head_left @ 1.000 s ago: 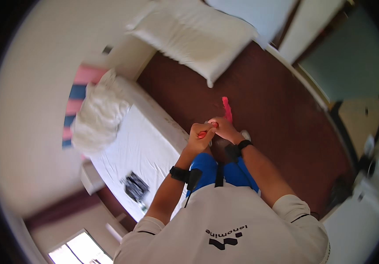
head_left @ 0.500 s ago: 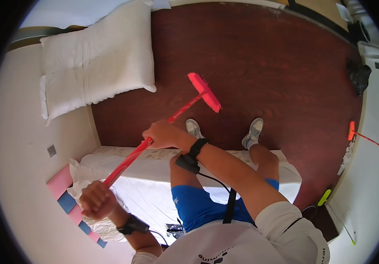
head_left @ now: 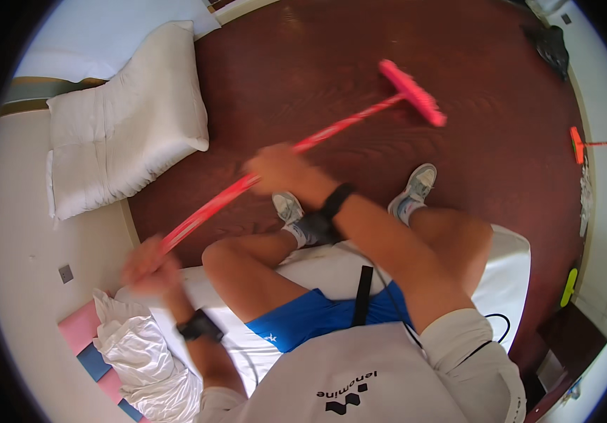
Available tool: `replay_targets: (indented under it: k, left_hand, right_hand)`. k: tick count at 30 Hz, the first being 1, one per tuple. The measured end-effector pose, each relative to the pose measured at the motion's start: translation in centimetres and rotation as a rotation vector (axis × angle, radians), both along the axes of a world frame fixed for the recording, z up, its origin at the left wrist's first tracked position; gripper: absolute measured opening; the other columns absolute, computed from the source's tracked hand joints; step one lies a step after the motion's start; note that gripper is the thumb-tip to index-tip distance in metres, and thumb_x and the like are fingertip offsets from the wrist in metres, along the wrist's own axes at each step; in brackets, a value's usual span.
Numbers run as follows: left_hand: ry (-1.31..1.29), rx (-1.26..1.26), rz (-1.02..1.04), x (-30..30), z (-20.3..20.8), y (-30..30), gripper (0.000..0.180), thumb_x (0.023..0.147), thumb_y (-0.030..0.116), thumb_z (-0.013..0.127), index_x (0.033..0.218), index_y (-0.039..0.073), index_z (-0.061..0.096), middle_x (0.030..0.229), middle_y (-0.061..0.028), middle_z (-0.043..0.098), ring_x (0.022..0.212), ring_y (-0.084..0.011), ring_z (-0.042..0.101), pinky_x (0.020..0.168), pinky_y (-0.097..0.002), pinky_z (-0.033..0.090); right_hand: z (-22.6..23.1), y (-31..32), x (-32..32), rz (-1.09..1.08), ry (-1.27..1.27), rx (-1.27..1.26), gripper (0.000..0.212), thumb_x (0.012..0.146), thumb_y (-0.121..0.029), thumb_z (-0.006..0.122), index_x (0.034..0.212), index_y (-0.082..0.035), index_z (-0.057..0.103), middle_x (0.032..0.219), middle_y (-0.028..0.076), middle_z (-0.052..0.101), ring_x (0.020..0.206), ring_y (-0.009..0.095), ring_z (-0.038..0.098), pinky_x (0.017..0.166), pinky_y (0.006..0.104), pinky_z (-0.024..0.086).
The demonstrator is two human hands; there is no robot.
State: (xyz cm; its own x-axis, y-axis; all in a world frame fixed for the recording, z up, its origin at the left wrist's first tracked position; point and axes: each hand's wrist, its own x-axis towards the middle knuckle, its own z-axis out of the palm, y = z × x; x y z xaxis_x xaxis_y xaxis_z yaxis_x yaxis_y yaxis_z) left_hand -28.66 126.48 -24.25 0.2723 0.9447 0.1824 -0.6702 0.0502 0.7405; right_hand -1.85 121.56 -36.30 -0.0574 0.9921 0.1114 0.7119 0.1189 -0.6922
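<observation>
A broom (head_left: 349,121) with a red shaft and a pink bristle head slants from lower left to upper right, its head at the dark wooden floor (head_left: 303,56). My left hand (head_left: 152,268) is wrapped round the shaft's upper end, somewhat blurred by motion. Farther down the shaft, nearer the head, my right hand (head_left: 275,169) grips it with closed fingers. My bare knees are bent at the white-covered bed (head_left: 508,275), and both grey-white shoes (head_left: 287,206) are on the floor beyond it.
A large white pillow-like bundle (head_left: 131,120) hangs over the floor at far left. Crumpled white bedding (head_left: 138,352) lies by a pink and blue headboard (head_left: 93,361). Along the right wall are a black plastic bag (head_left: 550,51), an orange-headed tool (head_left: 576,145) and a yellow-green head (head_left: 568,287).
The broom's head has moved right and farther away from me. Both hands still hold the shaft. My view has shifted, and my knees now look more bent and spread.
</observation>
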Motion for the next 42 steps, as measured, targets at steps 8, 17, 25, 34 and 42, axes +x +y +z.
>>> replay_targets:
  k: [8,17,25,34,42]
  left_hand:
    - [0.032,0.347,-0.350,15.7,4.7,-9.5,0.035,0.088,0.021,0.040,0.055,0.015,0.028,0.047,0.0007,0.026,0.047,-0.0149,0.027,0.054,-0.0352,0.029]
    - [0.095,0.431,-0.139,2.4,22.1,-10.4,0.034,0.087,0.013,0.041,0.056,0.018,0.028,0.045,0.0033,0.025,0.042,-0.0092,0.020,0.050,-0.0288,0.025]
    - [0.172,0.333,0.121,-0.7,19.6,-9.6,0.036,0.085,0.014,0.042,0.054,0.018,0.024,0.045,0.0027,0.020,0.043,-0.0102,0.018,0.050,-0.0300,0.024]
    - [0.032,-0.040,0.019,11.0,3.9,-7.4,0.036,0.082,0.019,0.043,0.051,0.016,0.026,0.043,0.0012,0.023,0.042,-0.0137,0.026,0.049,-0.0335,0.031]
    - [0.011,0.072,-0.183,12.0,10.2,-8.3,0.040,0.087,0.019,0.042,0.050,0.018,0.025,0.044,0.0019,0.023,0.043,-0.0119,0.022,0.051,-0.0308,0.026]
  right_hand:
    - [1.2,-12.4,12.0,-0.291,-0.053,0.112,0.015,0.068,-0.023,0.065,0.078,-0.012,0.064,0.071,0.010,0.063,0.071,0.034,0.060,0.064,0.0443,0.048]
    - [11.9,-5.6,-5.8,0.000,0.374,0.375,0.017,0.067,-0.021,0.068,0.077,-0.009,0.063,0.062,0.013,0.060,0.063,0.033,0.060,0.058,0.0432,0.047]
    - [10.1,-3.1,-8.4,0.074,0.283,0.219,0.025,0.071,-0.033,0.062,0.063,-0.010,0.057,0.062,0.015,0.059,0.067,0.035,0.060,0.061,0.0462,0.048]
    - [-0.9,-8.8,6.8,-0.242,-0.119,0.144,0.020,0.069,-0.031,0.062,0.066,-0.012,0.057,0.071,0.012,0.061,0.075,0.036,0.059,0.066,0.0482,0.046]
    - [1.7,-10.7,5.6,-0.343,-0.029,0.262,0.015,0.066,-0.026,0.066,0.071,-0.013,0.061,0.068,0.012,0.060,0.070,0.034,0.059,0.062,0.0465,0.047]
